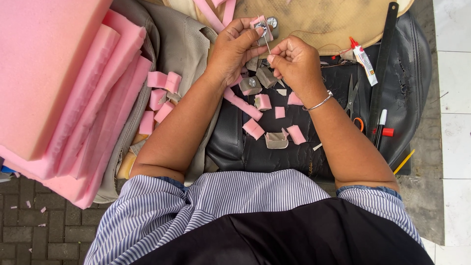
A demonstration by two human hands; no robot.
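My left hand [235,49] pinches a small pink foam block with a round silver metal button [263,27] between thumb and fingertips, near the far edge of the black leather seat cover [245,147] that serves as my work surface. My right hand [294,61] is closed, thumb against forefinger, on a thin steel needle [267,45] whose tip rises to the button; the two hands are just beside each other.

Below the hands, two grey fabric-wrapped foam pieces [257,81] lie on the black cover, one showing a silver button. Around them I count about six small pink foam offcuts [253,128], soft and roughly rectangular, and one folded scrap of beige fabric [276,140]. A long pink foam strip [243,104] runs out from under my left wrist.

At the left edge, about five more pink foam cubes [159,95] rest on a grey leather panel [184,44], beside a stack of thick pink foam sheets [59,93].

Toward the right edge lie:
- one white glue tube with a red cap [363,60] and a small orange-and-white label at its lower end
- one pair of scissors with orange handles [354,100]
- one long black ruler [381,68]
- one black-and-white marker pen [380,127]
- one red cap [387,132]
- one yellow pencil [404,162]

A silver bangle [319,103] circles my right wrist.
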